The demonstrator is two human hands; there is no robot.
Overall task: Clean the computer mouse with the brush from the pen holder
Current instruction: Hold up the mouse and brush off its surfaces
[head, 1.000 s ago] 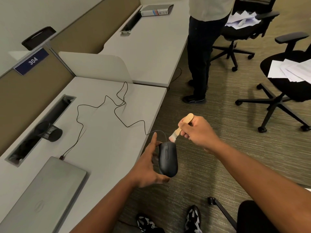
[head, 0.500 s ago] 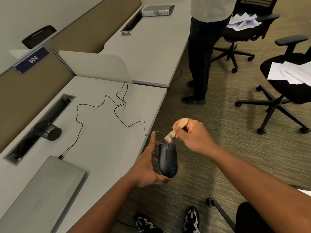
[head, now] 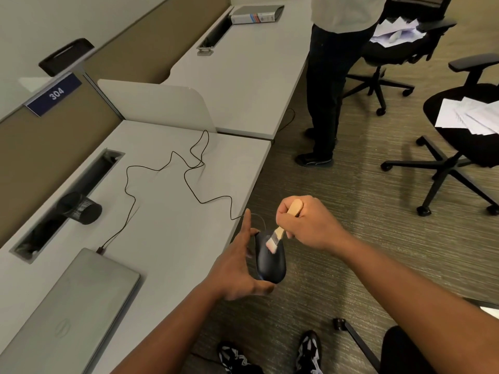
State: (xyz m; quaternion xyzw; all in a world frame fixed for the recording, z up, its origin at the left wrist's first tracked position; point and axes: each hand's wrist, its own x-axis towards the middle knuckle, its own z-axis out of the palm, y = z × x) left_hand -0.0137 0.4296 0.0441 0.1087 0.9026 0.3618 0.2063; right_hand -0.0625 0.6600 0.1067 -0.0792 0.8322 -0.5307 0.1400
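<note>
Mouse [head: 270, 261] gripped in left hand [head: 237, 268]; brush [head: 278, 233] clenched by right hand [head: 307, 225], bristles on top. Brushing underway; next, probably sweeping toward rear.

Colours and patterns. Computer mouse [head: 270, 261]: matt black, with a thin black cable [head: 162, 168]. Brush [head: 280, 230]: pale wooden handle, silver ferrule, whitish-pink bristles. Pen holder [head: 81, 209], at 9 o'clock from the mouse: black wire mesh. Laptop [head: 67, 311], at 8 o'clock: plain silver-grey. Desk [head: 167, 238]: light grey. Partition [head: 40, 147]: khaki-brown, bearing a navy sign [head: 55, 93] lettered "304" in white. Carpet [head: 351, 211]: olive-brown, finely streaked. Office chairs [head: 459, 157], at 2 o'clock: black, carrying white papers [head: 469, 114].
</note>
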